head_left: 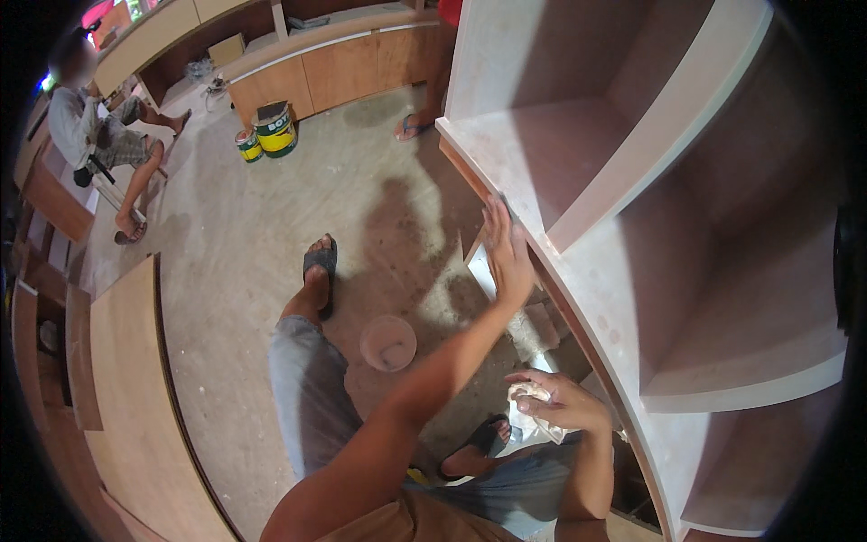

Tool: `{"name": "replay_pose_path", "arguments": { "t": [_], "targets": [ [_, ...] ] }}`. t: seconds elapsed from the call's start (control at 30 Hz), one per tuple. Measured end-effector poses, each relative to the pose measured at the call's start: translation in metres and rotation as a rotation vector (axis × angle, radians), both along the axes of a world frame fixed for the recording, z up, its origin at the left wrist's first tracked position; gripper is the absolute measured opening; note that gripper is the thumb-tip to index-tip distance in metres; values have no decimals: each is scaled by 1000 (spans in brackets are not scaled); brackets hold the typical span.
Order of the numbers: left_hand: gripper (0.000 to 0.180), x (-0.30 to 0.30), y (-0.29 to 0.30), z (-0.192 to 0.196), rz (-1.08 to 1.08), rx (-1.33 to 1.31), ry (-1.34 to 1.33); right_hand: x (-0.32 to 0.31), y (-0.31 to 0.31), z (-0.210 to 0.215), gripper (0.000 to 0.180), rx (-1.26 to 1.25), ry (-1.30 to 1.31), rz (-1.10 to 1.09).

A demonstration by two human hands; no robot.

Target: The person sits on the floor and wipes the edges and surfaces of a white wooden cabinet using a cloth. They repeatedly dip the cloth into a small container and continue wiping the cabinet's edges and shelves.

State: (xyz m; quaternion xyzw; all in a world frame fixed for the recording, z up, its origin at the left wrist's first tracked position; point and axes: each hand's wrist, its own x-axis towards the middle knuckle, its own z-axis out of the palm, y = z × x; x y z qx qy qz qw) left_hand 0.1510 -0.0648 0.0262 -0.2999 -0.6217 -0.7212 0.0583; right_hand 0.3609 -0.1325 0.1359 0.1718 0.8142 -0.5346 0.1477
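Note:
My left hand [508, 257] lies along the front edge of a pale pinkish-white shelf unit [596, 289], its fingers stretched out. A small dark strip shows by its fingertips; I cannot tell whether it is a loose piece under the hand. Lower down, next to the same unit, my right hand [564, 404] is closed around a crumpled whitish cloth or paper [526, 411]. That hand hangs above my right knee and foot. The unit has open compartments with curved dividers and stands close on my right.
A round translucent tub [388, 343] sits on the concrete floor between my feet and the unit. Two paint cans [274, 131] stand by wooden cabinets [330, 72]. A seated person [104, 135] is at far left; another person's leg [429, 99] shows behind the unit. Wooden panels [135, 388] lie left.

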Motion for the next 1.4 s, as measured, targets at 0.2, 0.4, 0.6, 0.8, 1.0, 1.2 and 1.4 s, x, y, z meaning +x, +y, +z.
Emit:
{"name": "replay_pose_path", "arguments": {
  "t": [0.2,0.4,0.6,0.8,1.0,1.2,1.4],
  "targets": [
    [55,-142,30,28,151,51,-181,6,1,-15,51,-9,-16,25],
    [55,-13,7,-1,-11,-7,-48,-8,2,-10,53,0,-5,39],
    [53,-203,53,17,142,96,-260,3,-1,-13,47,-67,1,-30],
    [49,-110,39,11,126,61,-110,-7,4,-5,54,22,-6,38],
    [50,-184,42,25,83,102,-267,-4,3,-11,55,-3,34,41],
    [48,-137,45,24,107,124,-125,5,5,-19,54,39,-20,14],
    [48,-183,48,33,101,126,-255,4,4,-18,54,48,42,21]
  ]
}}
